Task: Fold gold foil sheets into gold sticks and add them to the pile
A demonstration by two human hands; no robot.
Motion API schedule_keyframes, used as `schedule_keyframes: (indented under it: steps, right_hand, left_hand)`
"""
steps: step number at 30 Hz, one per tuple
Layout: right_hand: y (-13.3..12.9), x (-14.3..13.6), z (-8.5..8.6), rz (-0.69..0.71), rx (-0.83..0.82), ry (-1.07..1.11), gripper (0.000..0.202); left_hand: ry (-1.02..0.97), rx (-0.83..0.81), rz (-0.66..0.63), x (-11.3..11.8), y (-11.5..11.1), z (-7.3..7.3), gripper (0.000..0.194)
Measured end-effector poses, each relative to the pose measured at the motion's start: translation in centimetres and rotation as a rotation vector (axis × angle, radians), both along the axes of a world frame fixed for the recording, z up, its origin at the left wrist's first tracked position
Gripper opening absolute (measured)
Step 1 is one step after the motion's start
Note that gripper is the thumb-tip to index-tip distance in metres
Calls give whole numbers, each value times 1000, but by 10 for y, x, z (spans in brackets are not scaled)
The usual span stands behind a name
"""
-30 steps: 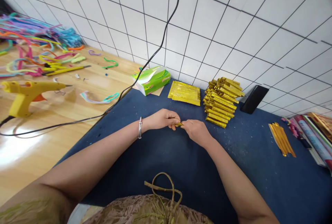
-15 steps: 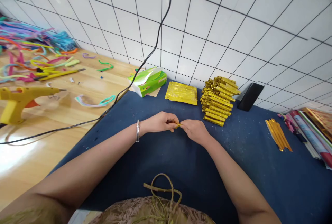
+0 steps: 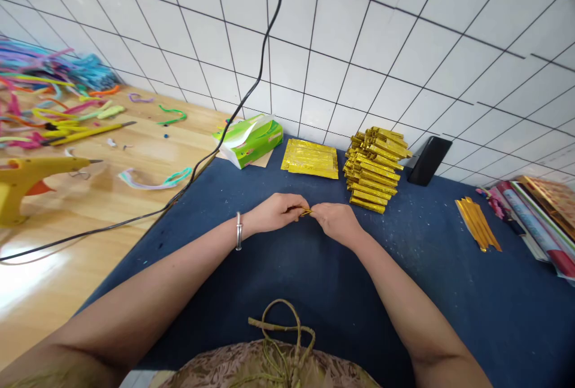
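Observation:
Between my two hands, over the middle of the dark blue table cover, is a small gold paper piece [image 3: 306, 212], mostly hidden by fingers. My left hand [image 3: 279, 211], with a silver bracelet at the wrist, pinches its left end. Fingers of my right hand [image 3: 335, 220] are closed on its right end. Beyond the hands lies a flat stack of gold sheets [image 3: 311, 159]. To its right rises a pile of folded gold strips [image 3: 372, 169].
A green tissue pack [image 3: 251, 139] and a leaning black phone [image 3: 430, 161] stand near the tiled wall. Orange-gold strips [image 3: 478, 224] and books [image 3: 534, 220] lie right. A yellow glue gun [image 3: 31, 181], colourful pipe cleaners [image 3: 58, 76] and a black cable [image 3: 263, 55] are left.
The view has shifted slightly, so the wall and table items appear a little further left. Both hands still hold the gold piece, with their fingers slightly moved.

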State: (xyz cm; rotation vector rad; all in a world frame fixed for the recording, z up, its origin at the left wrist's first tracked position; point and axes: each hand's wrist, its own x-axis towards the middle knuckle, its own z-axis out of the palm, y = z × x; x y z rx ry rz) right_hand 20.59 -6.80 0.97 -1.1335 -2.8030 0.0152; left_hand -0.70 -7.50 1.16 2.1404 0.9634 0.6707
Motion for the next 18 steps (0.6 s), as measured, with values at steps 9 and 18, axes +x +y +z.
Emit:
schedule_keyframes:
  steps: [9,18]
  right_hand:
    - [0,0,-2,13,-48,30,25]
    - [2,0,3,-21,-34,42,25]
  left_hand:
    - [37,55,54,3,0,-12,20]
    - [276,480,126,-6,4,-14,20]
